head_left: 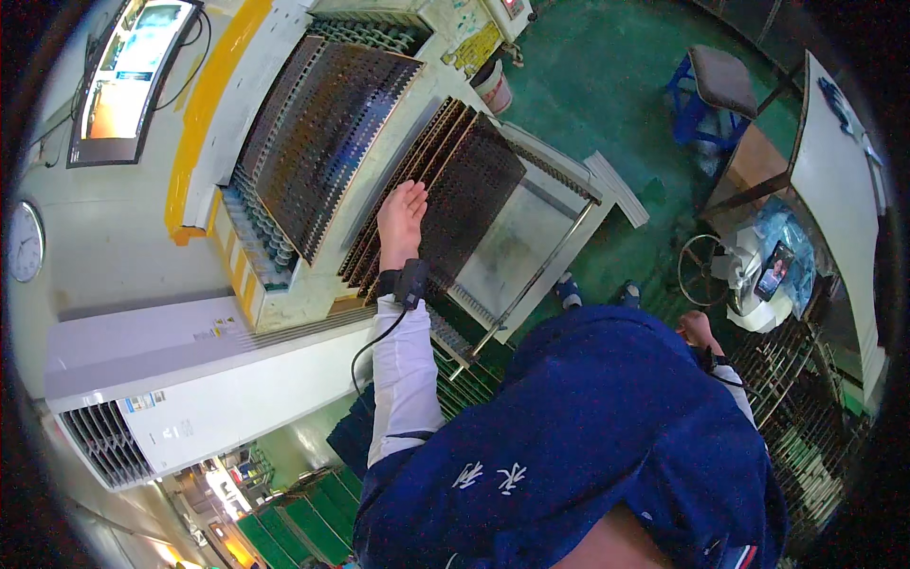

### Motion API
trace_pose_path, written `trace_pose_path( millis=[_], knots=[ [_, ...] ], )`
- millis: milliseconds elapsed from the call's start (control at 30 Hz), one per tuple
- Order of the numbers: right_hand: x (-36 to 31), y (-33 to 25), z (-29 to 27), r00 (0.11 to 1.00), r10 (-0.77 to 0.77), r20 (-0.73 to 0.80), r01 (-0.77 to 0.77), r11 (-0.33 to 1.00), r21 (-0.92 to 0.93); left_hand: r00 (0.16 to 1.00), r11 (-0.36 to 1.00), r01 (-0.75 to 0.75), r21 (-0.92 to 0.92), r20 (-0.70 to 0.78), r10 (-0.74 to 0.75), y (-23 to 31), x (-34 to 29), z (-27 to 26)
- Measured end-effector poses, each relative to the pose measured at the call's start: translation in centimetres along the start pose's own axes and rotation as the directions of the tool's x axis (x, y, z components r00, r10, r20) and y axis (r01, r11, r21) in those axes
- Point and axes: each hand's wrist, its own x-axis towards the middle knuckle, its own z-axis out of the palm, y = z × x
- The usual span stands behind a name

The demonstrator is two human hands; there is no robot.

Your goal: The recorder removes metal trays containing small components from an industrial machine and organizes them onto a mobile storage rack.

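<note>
My left hand (403, 226) is raised over a row of dark perforated panels (474, 180) standing in a wheeled rack. Its fingers are stretched out and lie close together, with nothing seen in them; whether they touch the nearest panel edge I cannot tell. To the left, a large dark perforated panel (332, 133) rests on the rollers of a conveyor (261, 228). My right hand (699, 332) hangs beside my body, its fingers curled in and nothing showing in them. The rack's metal bar (531, 289) runs close in front of me.
A white air conditioner (227, 379) stands left of me, below a wall screen (128, 85). At the right are a blue-legged stool (711, 90), a white-topped table (839, 190), a handwheel (700, 270) and a phone (775, 272). A bucket (495, 90) sits beyond the rack.
</note>
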Motion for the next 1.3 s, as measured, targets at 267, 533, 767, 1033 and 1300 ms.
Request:
trace_pose_path(
  millis=[267, 533, 767, 1033, 1300],
  knots=[
    [-0.7, -0.9, -0.1, 0.999, 0.038, 0.022, -0.041, 0.990, 0.137, 0.998, 0.996, -0.060, 0.064, 0.022, 0.059, 0.0, -0.7, 0.3],
    [0.1, -0.3, -1.0, 0.999, -0.029, 0.040, 0.026, 0.997, 0.072, 0.968, 0.842, -0.234, 0.486, 0.038, 0.247, -0.1, -1.5, 1.7],
    [0.8, 0.3, -1.5, 0.997, -0.055, 0.063, 0.053, 0.998, 0.031, 0.840, 0.355, -0.363, 0.862, 0.137, 0.525, -2.1, -1.5, 0.2],
    [5.8, 4.9, -4.3, 0.971, -0.088, 0.222, 0.111, 0.989, -0.093, 0.993, 0.988, -0.118, 0.102, -0.006, 0.119, 0.2, -1.7, 0.4],
    [2.0, 1.0, -2.8, 0.984, 0.019, 0.177, -0.024, 0.999, 0.024, 0.996, 0.996, -0.086, 0.032, 0.018, 0.086, 0.0, -1.3, -0.2]
  ],
)
